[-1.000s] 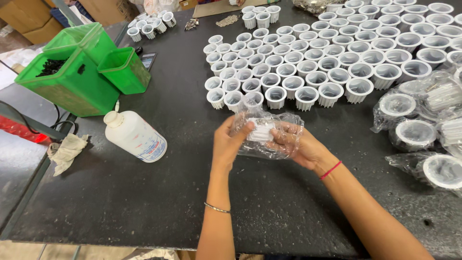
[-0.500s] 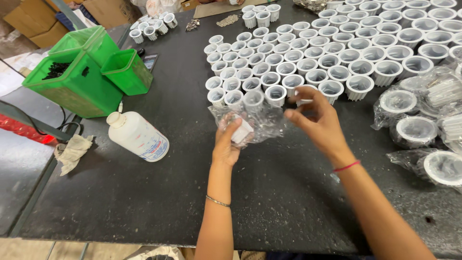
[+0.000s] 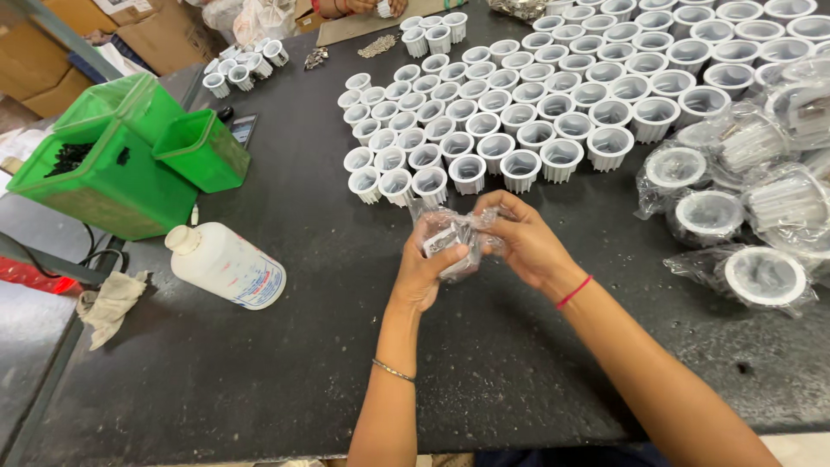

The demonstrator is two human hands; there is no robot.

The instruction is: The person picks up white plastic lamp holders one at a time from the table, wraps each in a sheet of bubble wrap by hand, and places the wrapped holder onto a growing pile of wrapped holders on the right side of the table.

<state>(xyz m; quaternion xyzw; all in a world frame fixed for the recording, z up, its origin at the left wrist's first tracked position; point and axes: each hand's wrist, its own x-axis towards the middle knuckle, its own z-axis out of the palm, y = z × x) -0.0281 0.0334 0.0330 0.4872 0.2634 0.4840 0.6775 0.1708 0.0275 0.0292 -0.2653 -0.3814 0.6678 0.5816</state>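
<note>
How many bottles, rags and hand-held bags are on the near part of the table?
Bottle: 1
Rag: 1
Bag, held by left hand and right hand: 1
Total: 3

The scene is bright and evenly lit, with soft light that seems to come from above. The black table shows a dull grey sheen and only faint, short shadows, for example under the white bottle and beside the white ribbed cups. Glare appears on the clear plastic bag between the left hand and the right hand, and stronger on the wrapped housings at the right. The centre is sharp. The wide lens bends the edges, and the far corners look softer and a little overexposed.
</note>
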